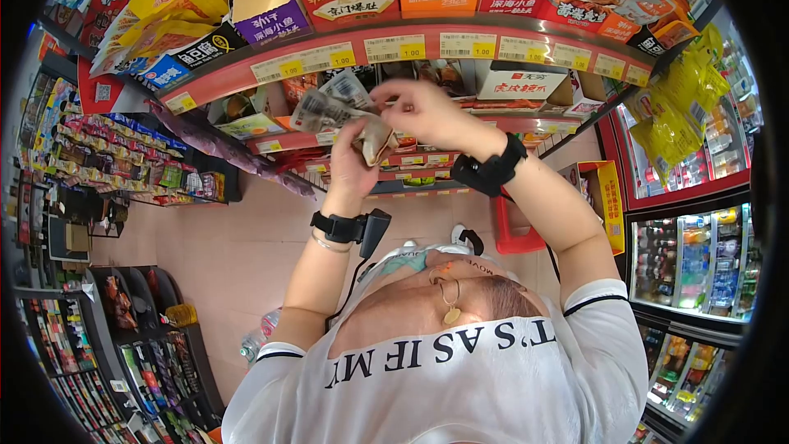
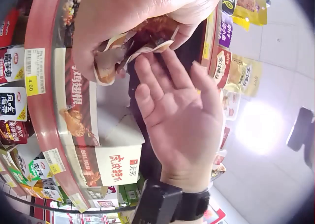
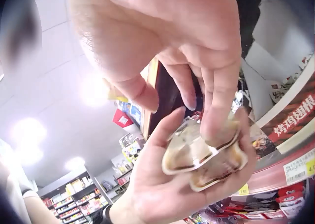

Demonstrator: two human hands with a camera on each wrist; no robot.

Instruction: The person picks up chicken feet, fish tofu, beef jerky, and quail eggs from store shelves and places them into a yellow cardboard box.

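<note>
Fingers of the left hand curl round clear plastic snack packets, long axis unclear; these lie at the fingertips of the right hand, held loosely spread, contact uncertain.

All three views are bright. In the head view, black fills the corners, and the shelf bends like a bow. The packs near the middle look smeary, and the fridges on the right glow. In the left wrist view, white glare hides part of the ceiling, and it is dark behind the right hand. In the right wrist view, lamps make fuzzy white blobs on the left, and a dark patch at the upper left is blurry.
</note>
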